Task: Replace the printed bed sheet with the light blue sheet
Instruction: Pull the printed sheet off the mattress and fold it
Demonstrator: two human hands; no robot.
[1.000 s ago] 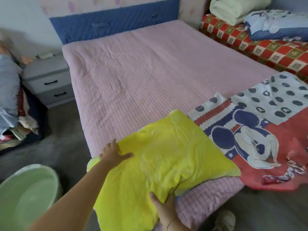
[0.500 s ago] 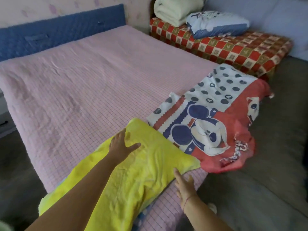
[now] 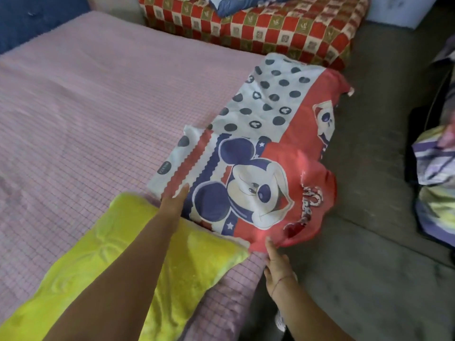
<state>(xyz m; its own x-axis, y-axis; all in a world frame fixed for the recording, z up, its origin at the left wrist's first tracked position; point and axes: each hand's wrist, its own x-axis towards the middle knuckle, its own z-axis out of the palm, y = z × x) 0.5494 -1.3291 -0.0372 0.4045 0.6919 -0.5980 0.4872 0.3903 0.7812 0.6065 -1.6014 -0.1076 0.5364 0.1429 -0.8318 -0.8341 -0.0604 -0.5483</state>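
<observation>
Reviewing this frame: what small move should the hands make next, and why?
Probably close both hands on the cartoon pillow and lift it off: the left hand lies on its near corner, the right hand reaches its red edge, and it sits on the pink sheet.

The printed bed sheet (image 3: 98, 107) is pale pink with a fine grid of small squares. It is spread out flat, with faint creases, and fills the left and centre of the frame from the upper left downward. At bottom centre its near edge folds over and hangs down.
</observation>
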